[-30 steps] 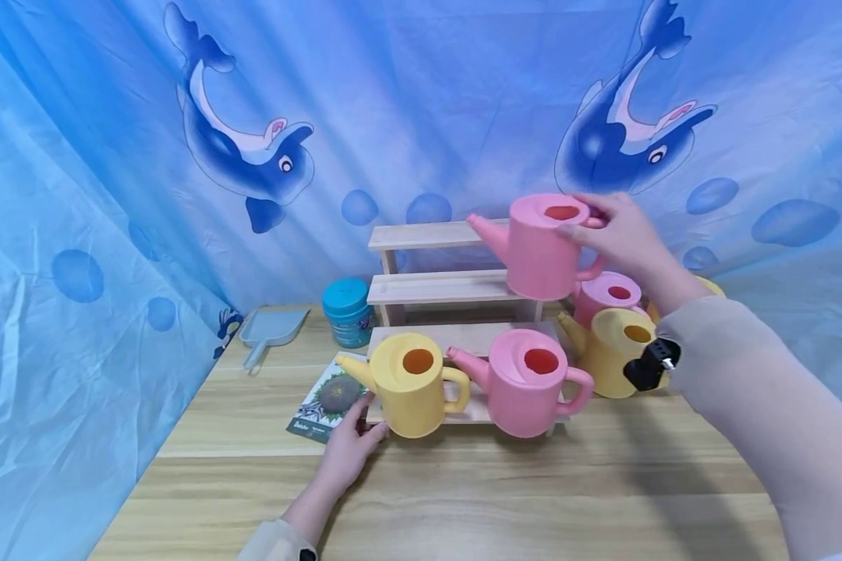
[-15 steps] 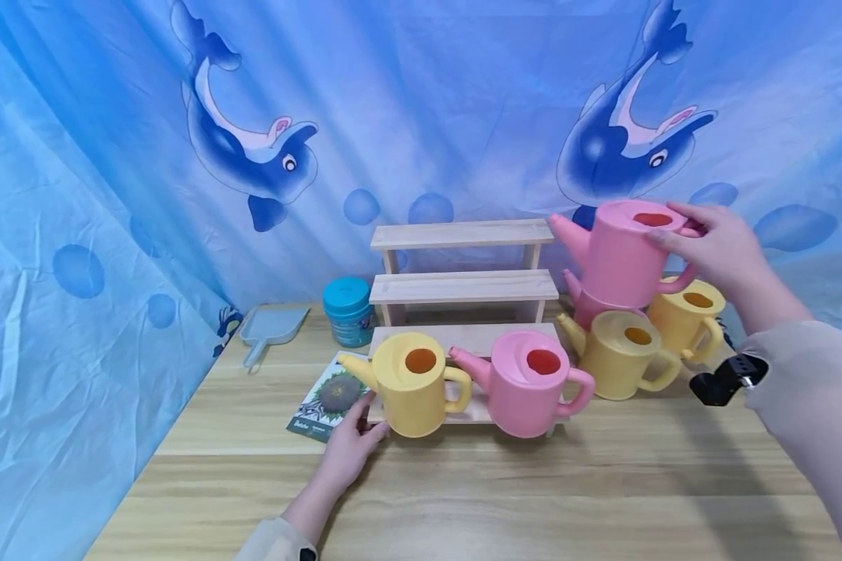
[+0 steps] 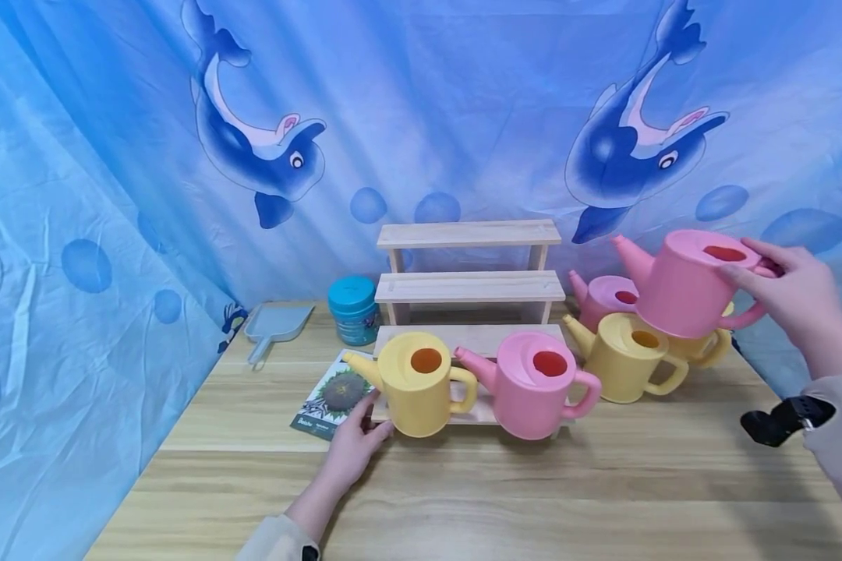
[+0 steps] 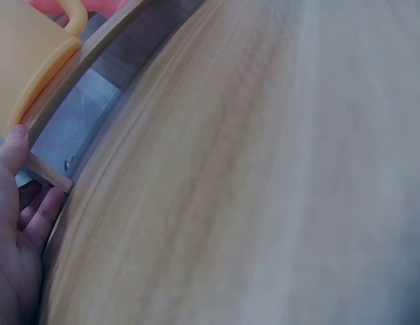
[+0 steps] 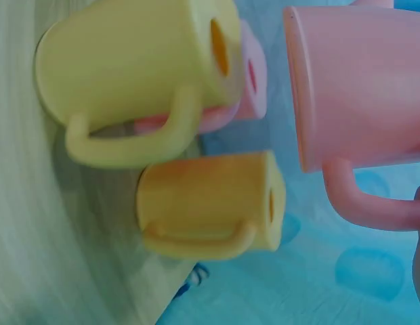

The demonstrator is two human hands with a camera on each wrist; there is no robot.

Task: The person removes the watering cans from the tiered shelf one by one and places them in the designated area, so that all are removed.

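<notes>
My right hand (image 3: 796,300) grips a pink watering can (image 3: 695,284) by the top of its handle. The can hangs in the air at the right, spout to the left, over a yellow can (image 3: 627,358) and partly hiding another yellow can (image 5: 210,203) behind. A second pink can (image 3: 606,300) stands further back there. My left hand (image 3: 356,440) holds the front left corner of a stepped wooden rack (image 3: 470,287); in the left wrist view its thumb lies by the step's edge and its fingers are at the leg. On the lowest step stand a yellow can (image 3: 415,393) and a pink can (image 3: 531,393).
Left of the rack are a teal tub (image 3: 354,312), a seed packet (image 3: 335,393) partly behind my left hand, and a light blue dustpan (image 3: 277,323). A blue dolphin curtain (image 3: 456,101) hangs close behind the wooden table (image 3: 463,499).
My right hand has carried the pink watering can rightward and a little down, from in front of the upper rack steps to above the cans at the right. The left hand stays at the rack.
</notes>
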